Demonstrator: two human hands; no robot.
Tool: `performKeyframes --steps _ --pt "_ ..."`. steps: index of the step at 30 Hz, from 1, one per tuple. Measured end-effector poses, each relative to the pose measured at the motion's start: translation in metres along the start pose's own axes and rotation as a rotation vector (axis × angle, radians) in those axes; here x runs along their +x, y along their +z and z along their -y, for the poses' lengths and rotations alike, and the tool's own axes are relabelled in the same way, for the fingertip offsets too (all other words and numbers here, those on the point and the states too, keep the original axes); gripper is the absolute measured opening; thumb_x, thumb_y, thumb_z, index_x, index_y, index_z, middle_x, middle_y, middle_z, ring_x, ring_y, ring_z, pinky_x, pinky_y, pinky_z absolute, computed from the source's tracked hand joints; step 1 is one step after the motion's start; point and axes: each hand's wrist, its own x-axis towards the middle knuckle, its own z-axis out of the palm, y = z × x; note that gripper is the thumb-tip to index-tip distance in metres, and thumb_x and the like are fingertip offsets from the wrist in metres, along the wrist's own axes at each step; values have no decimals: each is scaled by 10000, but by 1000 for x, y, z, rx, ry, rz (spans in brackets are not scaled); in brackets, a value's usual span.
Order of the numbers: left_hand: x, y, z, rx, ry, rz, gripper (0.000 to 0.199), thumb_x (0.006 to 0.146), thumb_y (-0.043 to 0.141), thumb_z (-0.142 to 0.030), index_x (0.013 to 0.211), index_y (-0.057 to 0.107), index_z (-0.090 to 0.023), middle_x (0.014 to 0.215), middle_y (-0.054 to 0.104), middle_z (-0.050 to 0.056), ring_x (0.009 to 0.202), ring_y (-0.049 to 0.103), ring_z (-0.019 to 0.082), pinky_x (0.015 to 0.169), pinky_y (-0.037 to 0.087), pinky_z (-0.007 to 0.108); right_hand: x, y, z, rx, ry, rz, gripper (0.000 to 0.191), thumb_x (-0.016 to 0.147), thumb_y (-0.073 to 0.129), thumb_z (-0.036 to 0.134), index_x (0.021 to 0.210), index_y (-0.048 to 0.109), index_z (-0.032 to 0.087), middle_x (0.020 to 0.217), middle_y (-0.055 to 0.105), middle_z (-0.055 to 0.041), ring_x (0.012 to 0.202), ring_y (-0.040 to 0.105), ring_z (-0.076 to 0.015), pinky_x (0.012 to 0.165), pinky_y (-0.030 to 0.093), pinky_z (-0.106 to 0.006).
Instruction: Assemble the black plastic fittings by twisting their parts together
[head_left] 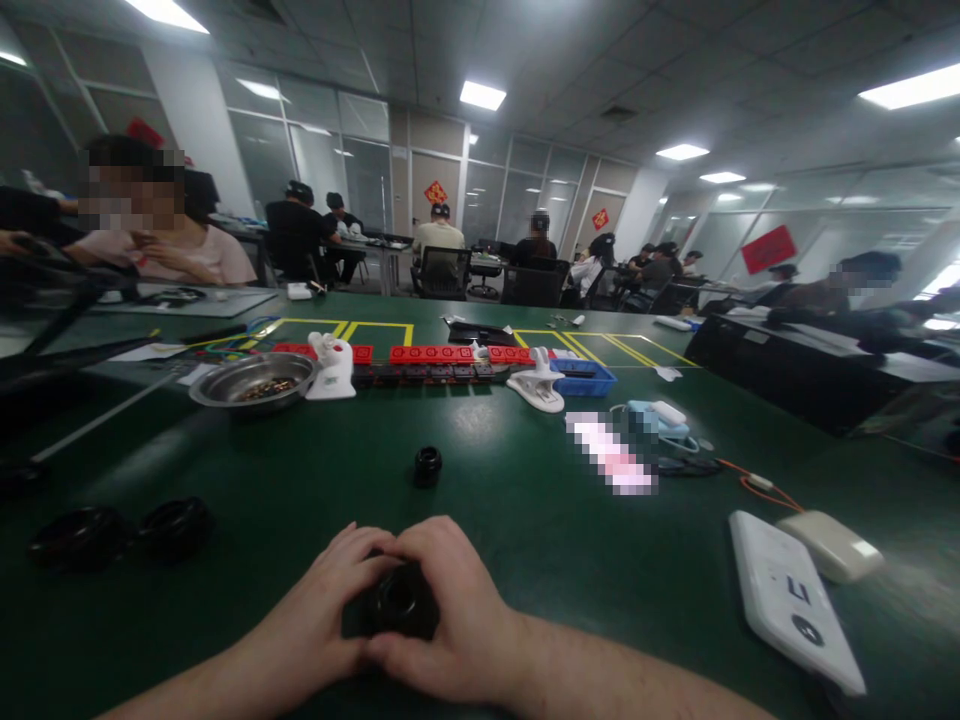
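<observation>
Both hands meet around a black round piece with a hole in its top, low in the middle of the head view. My left hand curves around its left side, with fingers and thumb bent. Wrapped about the far and right sides is my right hand, its thumb in front of the piece. Beyond the hands, a smaller black ring-shaped part stands on the green table. Two larger black rings, one at the far left and one beside it, lie to the left.
Farther back are a metal bowl with small brassy pieces, a red strip, a white clamp and a blue tray. A white device, a beige case and cables lie right. People sit at desks behind.
</observation>
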Motion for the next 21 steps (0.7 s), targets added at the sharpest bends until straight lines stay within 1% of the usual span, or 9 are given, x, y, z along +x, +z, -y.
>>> performKeyframes --steps 2,3,6,8,11,14,16,18,21 --pt "0 1 1 7 0 -6 454 608 616 -259 1056 542 -262 1067 540 33 1021 466 255 992 236 486 0 0 1 -11 13 7 354 649 502 276 989 491 179 867 564 -53 792 505 -186 749 409 -342" --pt "-1 2 2 10 -7 -12 469 605 606 -235 1068 534 -262 1069 537 30 1025 464 252 996 229 488 1 0 1 6 -7 28 354 634 476 244 982 497 177 861 567 -52 797 508 -184 760 411 -341" --pt "-2 5 4 13 -33 -23 519 588 616 -226 1096 512 -260 1087 531 35 1055 445 263 1005 197 507 1 0 1 70 -107 67 447 598 436 224 1039 472 161 935 564 -71 869 505 -189 821 398 -347" --pt "-2 4 3 16 -29 -20 499 584 632 -259 1072 527 -261 1100 531 39 1061 442 272 1004 196 509 1 -1 1 61 -122 33 486 621 466 262 1092 434 149 999 543 -90 916 489 -200 846 383 -362" --pt "0 2 0 22 -24 -6 411 590 640 -317 991 572 -253 1100 537 38 1045 460 275 1001 197 513 0 -1 0 3 -50 -27 481 652 535 337 1086 442 151 1015 528 -96 939 467 -213 839 377 -375" --pt "1 -1 -4 20 -44 23 362 598 642 -325 949 590 -251 1074 549 35 1031 477 262 1000 184 524 -2 0 0 -37 61 10 462 655 583 379 1049 477 160 969 543 -77 888 472 -211 795 393 -368" --pt "2 -2 -6 26 -57 31 343 606 641 -320 938 596 -251 1068 553 36 1036 476 260 1002 173 526 -2 0 0 -49 111 43 449 658 586 352 1051 477 165 950 552 -67 852 477 -204 773 402 -362" --pt "1 -2 -6 36 -69 25 341 613 629 -294 949 594 -246 1072 553 40 1044 473 258 1005 170 521 -2 0 1 -40 109 50 436 648 556 276 1061 467 166 929 553 -63 826 481 -196 763 410 -351" --pt "0 -1 -5 35 -63 15 399 609 605 -233 1006 572 -249 1086 551 37 1049 472 248 1012 170 507 -1 0 2 17 22 51 489 597 491 186 1083 447 162 913 546 -59 811 485 -184 767 417 -329"
